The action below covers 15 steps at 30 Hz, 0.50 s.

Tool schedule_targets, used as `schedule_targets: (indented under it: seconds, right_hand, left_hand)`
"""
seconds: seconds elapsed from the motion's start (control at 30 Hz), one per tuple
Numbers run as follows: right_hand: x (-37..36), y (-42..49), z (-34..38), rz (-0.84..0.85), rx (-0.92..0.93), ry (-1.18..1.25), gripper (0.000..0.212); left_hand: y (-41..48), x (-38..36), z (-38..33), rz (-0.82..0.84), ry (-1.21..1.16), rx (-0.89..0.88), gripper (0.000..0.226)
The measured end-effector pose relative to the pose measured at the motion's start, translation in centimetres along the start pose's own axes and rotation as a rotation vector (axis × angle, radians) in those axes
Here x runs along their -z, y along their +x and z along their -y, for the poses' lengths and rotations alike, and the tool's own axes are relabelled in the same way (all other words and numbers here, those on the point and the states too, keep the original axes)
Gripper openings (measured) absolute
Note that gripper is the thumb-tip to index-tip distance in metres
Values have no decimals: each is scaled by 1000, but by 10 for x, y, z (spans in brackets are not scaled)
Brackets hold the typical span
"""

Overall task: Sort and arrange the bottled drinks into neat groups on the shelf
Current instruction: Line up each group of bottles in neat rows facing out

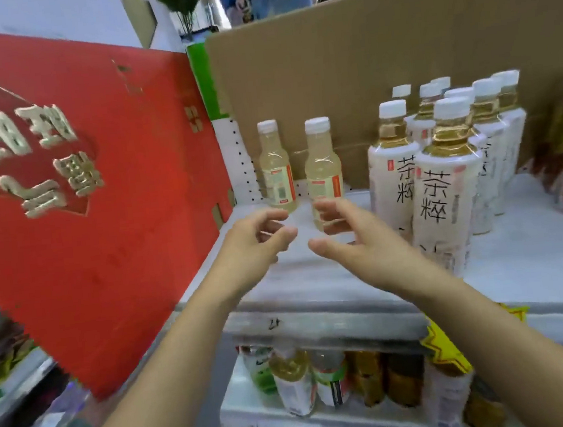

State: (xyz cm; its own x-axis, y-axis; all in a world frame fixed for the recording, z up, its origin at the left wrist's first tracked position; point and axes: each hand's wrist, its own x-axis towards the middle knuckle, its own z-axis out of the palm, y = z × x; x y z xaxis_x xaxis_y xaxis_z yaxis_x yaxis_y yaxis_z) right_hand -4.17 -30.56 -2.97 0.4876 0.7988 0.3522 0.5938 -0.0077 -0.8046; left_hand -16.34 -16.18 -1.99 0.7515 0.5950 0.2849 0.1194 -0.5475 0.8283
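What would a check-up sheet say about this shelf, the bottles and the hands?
Surface: white shelf.
Job's things: left pale bottle and right pale bottle upright, apart; tea bottles clustered at the right.
Clutter: nothing seen.
Grips: left hand open, holding nothing; right hand open at the right pale bottle's base, contact unclear.
Cables: nothing seen.
Surroundings: red box at the left, cardboard behind, lower bottles beneath.

Centre right: nearest tea bottle (449, 190) and neighbouring tea bottle (394, 175), white sleeves printed vertically in black, 茶粹. Lower centre: shelf edge (318, 323), handwritten mark resembling "21". Left: red carton (130, 228), gold characters inverted, blurred, illegible.
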Motion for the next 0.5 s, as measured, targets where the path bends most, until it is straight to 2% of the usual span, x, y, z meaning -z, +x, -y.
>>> schedule_targets:
  seconds: [0.13,0.2,0.3,0.4,0.5]
  right_hand:
    - [-19,63,-17,-206,-183,31,92]
    - [-25,91,-27,-324,-285,15,103]
    - [-29,122,-44,-486,-362,125,114]
    - [-34,138,-56,-506,-416,196,112]
    - [-36,144,-60,-494,-423,237,86]
  left_hand:
    - [72,5,24,-104,-78,104,38]
    - [106,2,33,-158,-95,168,58]
    - [152,-8,46,-223,-133,234,81]
    - [189,-23,63,-259,-185,263,89]
    - [211,-36,72,-253,-257,248,76]
